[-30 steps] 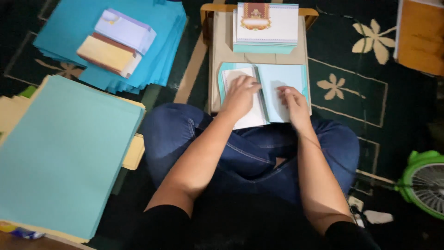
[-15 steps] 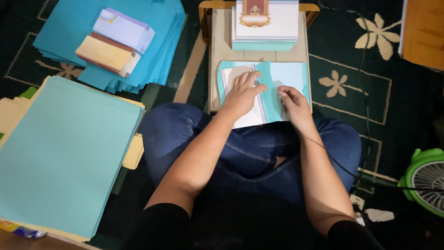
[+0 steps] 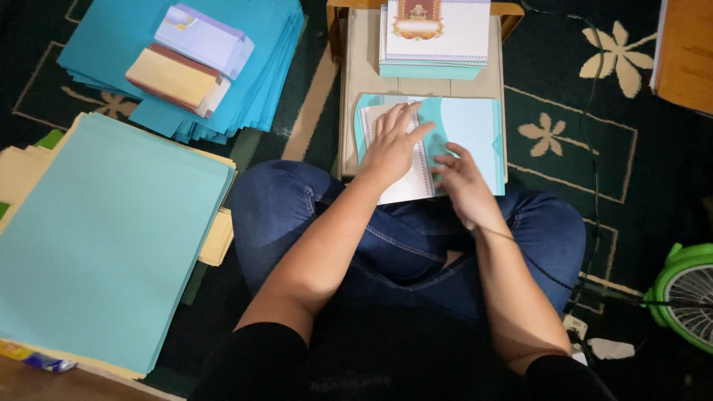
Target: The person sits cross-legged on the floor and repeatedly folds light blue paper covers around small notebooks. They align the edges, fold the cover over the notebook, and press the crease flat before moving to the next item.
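Observation:
A light blue card cover (image 3: 471, 130) lies open on a small beige table (image 3: 356, 59) in front of my crossed legs. A white printed insert (image 3: 405, 182) rests on its left half. My left hand (image 3: 394, 145) lies flat on the insert, fingers spread, pressing it down. My right hand (image 3: 460, 182) touches the cover's fold near its lower edge, fingers curled on the blue flap. Behind the cover stands a stack of white printed cards (image 3: 434, 33) on blue ones.
A large pile of light blue sheets (image 3: 104, 230) over yellow ones lies at my left. Farther back, darker blue covers (image 3: 238, 82) carry two small card bundles (image 3: 189, 59). A green fan (image 3: 687, 293) and a cable sit at right on the dark flowered carpet.
My left hand has shifted slightly up over the insert. The blue flap has folded leftward over the insert's right edge under my right hand.

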